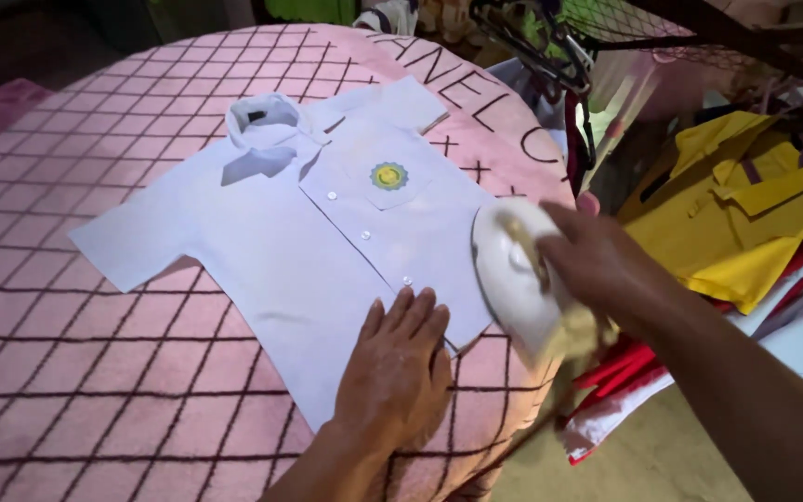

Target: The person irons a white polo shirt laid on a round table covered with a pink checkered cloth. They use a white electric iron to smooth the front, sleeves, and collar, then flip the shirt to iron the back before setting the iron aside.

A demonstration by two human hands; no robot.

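Both forearms are bare, no sleeves showing; the left hand (394, 367) and right hand (597, 265) wear no gloves, rings or watch.

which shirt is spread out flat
The pale blue shirt on the pink checked cover, under the left hand; the yellow shirt lies crumpled in the pile.

A round yellow-and-green badge (388, 176) is sitting on the shirt pocket, beyond the left hand (397, 367). A small dark collar label (256, 116) is showing farther off.

The single head camera looked steeply down from close above the counter (95, 372), facing forward past the left hand (397, 367) and right hand (597, 265), clothes piled beyond the right hand.
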